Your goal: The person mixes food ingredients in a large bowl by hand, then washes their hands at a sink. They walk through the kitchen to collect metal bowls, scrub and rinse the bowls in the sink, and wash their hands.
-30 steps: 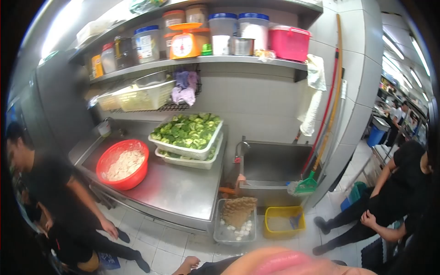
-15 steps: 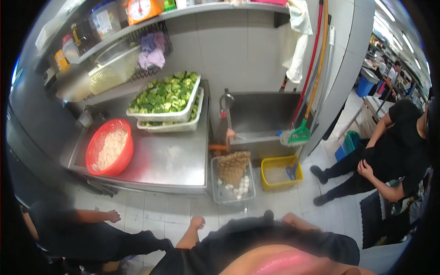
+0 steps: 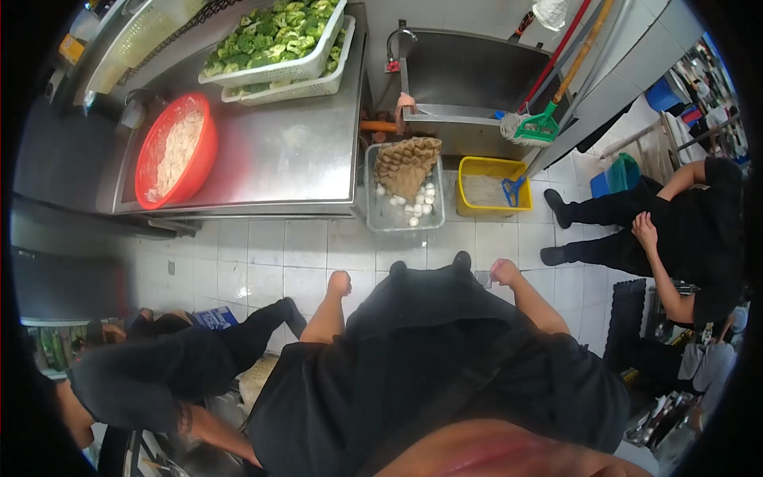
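My left hand (image 3: 339,283) hangs low at my side in a loose fist, with nothing visible in it. On the other side my right hand (image 3: 502,273) is also closed. A small greyish, see-through patch shows beside its fingers; I cannot make out what it is or whether I hold it. Ahead of both hands, on the floor, a clear plastic tub (image 3: 373,215) holds white eggs (image 3: 419,208) and a brown egg tray (image 3: 407,163). A yellow bucket (image 3: 493,210) stands to the right of the tub.
A steel worktop (image 3: 310,159) carries a red bowl (image 3: 208,151) of pale food and stacked white baskets (image 3: 318,67) of broccoli. A steel sink (image 3: 477,71) and a green broom (image 3: 540,127) are at the wall. One person (image 3: 683,230) stands right, another (image 3: 183,358) is left.
My view has tipped down, so the worktop and sink sit higher and more of my body shows. Both my hands are in fuller view. The person at left now leans with an arm lower down.
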A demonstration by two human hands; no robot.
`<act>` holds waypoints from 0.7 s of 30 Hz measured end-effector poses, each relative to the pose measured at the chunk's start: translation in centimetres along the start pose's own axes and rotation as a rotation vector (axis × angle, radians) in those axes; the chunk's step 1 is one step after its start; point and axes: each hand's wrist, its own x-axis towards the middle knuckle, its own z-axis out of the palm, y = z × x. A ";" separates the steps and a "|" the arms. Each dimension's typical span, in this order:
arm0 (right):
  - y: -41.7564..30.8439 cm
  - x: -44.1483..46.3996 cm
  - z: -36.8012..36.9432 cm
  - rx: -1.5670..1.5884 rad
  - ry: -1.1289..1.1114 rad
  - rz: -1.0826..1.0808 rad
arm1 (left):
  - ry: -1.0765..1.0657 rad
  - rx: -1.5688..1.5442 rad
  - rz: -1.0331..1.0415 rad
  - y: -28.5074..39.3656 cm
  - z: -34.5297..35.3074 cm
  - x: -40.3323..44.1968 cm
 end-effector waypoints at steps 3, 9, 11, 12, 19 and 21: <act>0.3 -0.8 0.1 0.009 -0.005 0.030 | -0.029 -0.004 -0.086 2.4 -1.2 -0.9; 1.0 -0.9 0.7 0.016 -0.171 0.110 | 0.089 0.286 0.086 0.2 -0.5 1.4; 2.0 0.1 1.2 -0.068 -0.252 0.045 | 0.034 0.350 -0.039 1.6 -1.4 1.9; 2.5 0.3 1.3 -0.148 -0.290 -0.033 | 0.041 0.277 -0.043 0.7 -0.9 2.6; -1.7 -1.7 1.9 0.136 -0.152 0.260 | 0.040 -0.391 -0.369 5.3 -3.6 -0.9; -1.7 -1.9 1.9 0.068 -0.151 0.161 | 0.044 -0.460 -0.413 5.1 -3.7 -0.9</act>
